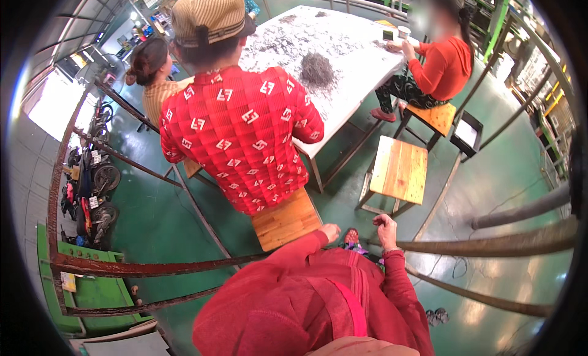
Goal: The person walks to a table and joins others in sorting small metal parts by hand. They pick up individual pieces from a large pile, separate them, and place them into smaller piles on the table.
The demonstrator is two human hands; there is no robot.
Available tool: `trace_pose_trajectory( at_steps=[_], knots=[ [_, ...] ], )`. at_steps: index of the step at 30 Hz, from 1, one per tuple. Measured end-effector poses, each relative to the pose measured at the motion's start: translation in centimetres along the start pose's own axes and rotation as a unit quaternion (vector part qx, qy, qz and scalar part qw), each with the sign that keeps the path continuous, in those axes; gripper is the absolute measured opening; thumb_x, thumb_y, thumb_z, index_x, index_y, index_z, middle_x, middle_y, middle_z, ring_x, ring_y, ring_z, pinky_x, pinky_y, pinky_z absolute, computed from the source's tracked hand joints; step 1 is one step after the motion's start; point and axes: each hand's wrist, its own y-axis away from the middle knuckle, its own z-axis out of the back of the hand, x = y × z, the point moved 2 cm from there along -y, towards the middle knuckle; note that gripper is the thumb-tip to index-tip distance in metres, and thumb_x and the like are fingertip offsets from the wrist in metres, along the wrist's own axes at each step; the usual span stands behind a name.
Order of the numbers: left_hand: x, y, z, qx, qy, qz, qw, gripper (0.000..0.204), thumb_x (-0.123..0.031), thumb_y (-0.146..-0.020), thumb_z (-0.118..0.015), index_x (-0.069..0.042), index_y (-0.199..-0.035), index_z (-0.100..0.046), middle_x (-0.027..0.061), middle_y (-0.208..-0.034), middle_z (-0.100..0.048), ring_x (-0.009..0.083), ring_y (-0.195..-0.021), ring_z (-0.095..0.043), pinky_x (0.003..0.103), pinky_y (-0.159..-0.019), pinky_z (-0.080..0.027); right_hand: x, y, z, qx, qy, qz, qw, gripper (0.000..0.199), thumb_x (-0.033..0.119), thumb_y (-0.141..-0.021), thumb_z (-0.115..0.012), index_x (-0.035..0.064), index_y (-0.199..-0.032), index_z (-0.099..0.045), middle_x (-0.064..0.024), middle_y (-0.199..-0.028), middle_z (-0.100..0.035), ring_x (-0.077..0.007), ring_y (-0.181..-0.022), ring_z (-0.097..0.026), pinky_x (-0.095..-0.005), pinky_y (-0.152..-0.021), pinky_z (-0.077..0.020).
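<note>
Both of my hands are in front of my body, red sleeves on the arms. My left hand (331, 232) is loosely closed, close to the wooden stool (285, 220) under a person in a red patterned shirt (236, 129). Raised a little, my right hand (386, 231) has its fingers curled in, with nothing visible in them. It is nearest to a light wooden stool (399, 170) with no one on it. Below and between my hands a red shoe (351, 236) shows on the green floor.
A white table (364, 89) bears scattered dark pieces and a dark heap (317, 70). At its right sits a person in orange (444, 65), at its left another person (153, 74). Metal rails (490, 244) cross beside me. Motorbikes (101, 178) stand at left.
</note>
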Motion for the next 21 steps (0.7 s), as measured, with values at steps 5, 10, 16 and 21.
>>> trace_pose_trajectory(
  at_steps=[5,10,16,21],
  knots=[
    [-1.1,-1.7,6.8,0.009,0.018,0.069,0.997,0.036,-0.02,-0.078,-0.057,-0.002,-0.108,-0.061,0.0197,-0.111,-0.06,0.0345,-0.107,-0.055,0.042,-0.094,-0.044,-3.6,-8.6,-1.2,-0.016,0.009,-0.002,1.0,0.024,-0.01,-0.07,-0.039,-0.0006,-0.071,-0.06,-0.0066,-0.058,-0.055,-0.0112,-0.056,-0.05,-0.0274,-0.053,-0.0408],
    [1.8,-4.9,10.2,-0.23,0.074,0.067,0.968,0.036,-0.009,-0.075,-0.057,0.001,-0.11,-0.059,0.0191,-0.119,-0.055,0.0358,-0.113,-0.051,0.041,-0.098,-0.041,-9.4,-8.9,-0.1,-0.084,-0.12,-0.158,0.976,0.021,-0.007,-0.071,-0.04,0.0009,-0.069,-0.06,0.0003,-0.058,-0.049,-0.0076,-0.056,-0.04,-0.0254,-0.05,-0.0332],
    [-0.1,-14.4,15.4,-0.269,-0.026,0.05,0.961,0.044,-0.006,-0.071,-0.059,0.004,-0.114,-0.056,0.0203,-0.139,-0.033,0.0422,-0.131,-0.026,0.045,-0.108,-0.027,-7.4,-10.0,0.3,-0.067,-0.177,-0.197,0.962,0.02,-0.005,-0.074,-0.041,0.0006,-0.079,-0.06,0.0029,-0.059,-0.046,-0.0057,-0.052,-0.039,-0.0216,-0.046,-0.031],
    [-0.5,-17.9,21.2,-0.305,-0.083,0.17,0.933,0.072,-0.01,-0.067,-0.061,0.002,-0.134,-0.038,0.0258,-0.146,-0.015,0.0456,-0.137,-0.009,0.054,-0.111,-0.014,-8.1,-15.2,-0.7,-0.022,-0.163,-0.214,0.963,0.029,-0.002,-0.076,-0.044,0.0012,-0.1,-0.059,0.0,-0.06,-0.048,-0.0091,-0.048,-0.046,-0.0237,-0.045,-0.0386]
  ],
)
